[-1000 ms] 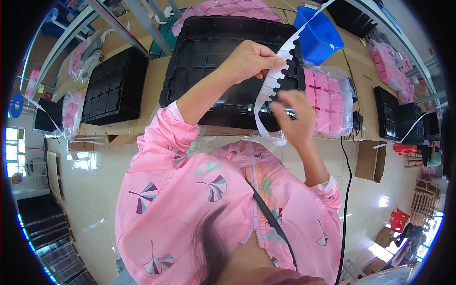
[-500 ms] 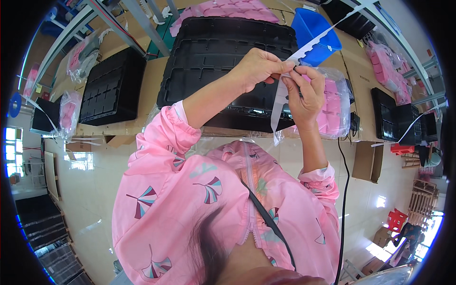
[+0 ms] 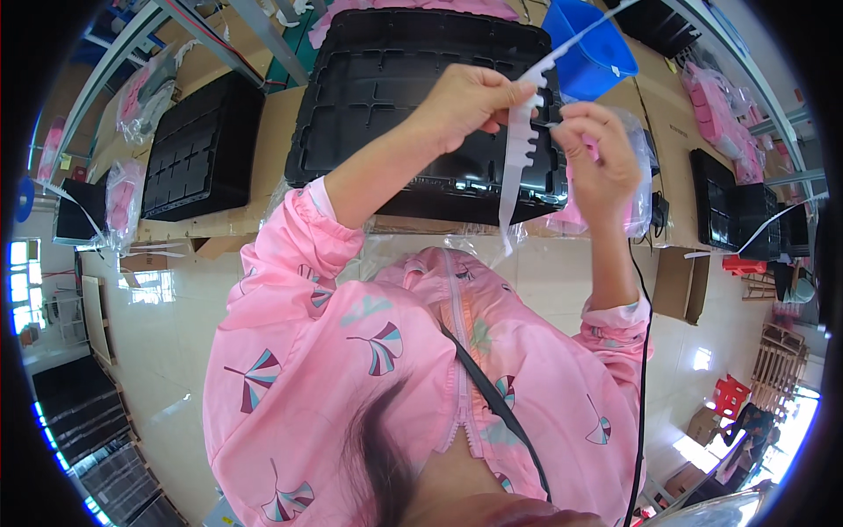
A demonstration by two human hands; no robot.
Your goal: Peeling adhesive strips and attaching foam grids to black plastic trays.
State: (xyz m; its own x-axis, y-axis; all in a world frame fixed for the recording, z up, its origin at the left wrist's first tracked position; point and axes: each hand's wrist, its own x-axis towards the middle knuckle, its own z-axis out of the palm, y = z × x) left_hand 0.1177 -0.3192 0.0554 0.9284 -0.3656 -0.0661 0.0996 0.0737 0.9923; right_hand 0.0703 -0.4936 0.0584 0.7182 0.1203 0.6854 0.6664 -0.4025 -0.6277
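My left hand point(image 3: 465, 107) pinches a long white strip point(image 3: 513, 180) with a notched edge between thumb and fingers. The strip hangs down over the front of a large black plastic tray point(image 3: 364, 119) with moulded ridges, and its other end runs up to the far right. Just right of the strip, my right hand point(image 3: 604, 158) is raised with thumb and index finger pinched together. A tiny pale bit seems to show at those fingertips, too small to name. Behind the right hand lies a pink padded piece in clear plastic point(image 3: 645, 167).
A blue bin point(image 3: 590, 54) stands behind the tray on the cardboard-covered table point(image 3: 663, 145). Another black tray point(image 3: 204, 145) sits to the left, with more black trays point(image 3: 716, 202) to the right. A black cable point(image 3: 642, 351) hangs past my right arm. Metal frame bars point(image 3: 206, 39) rise at far left.
My right hand has come away from the strip and moved right, apart from my left hand. The left hand keeps its pinch on the strip and sits slightly higher in view.
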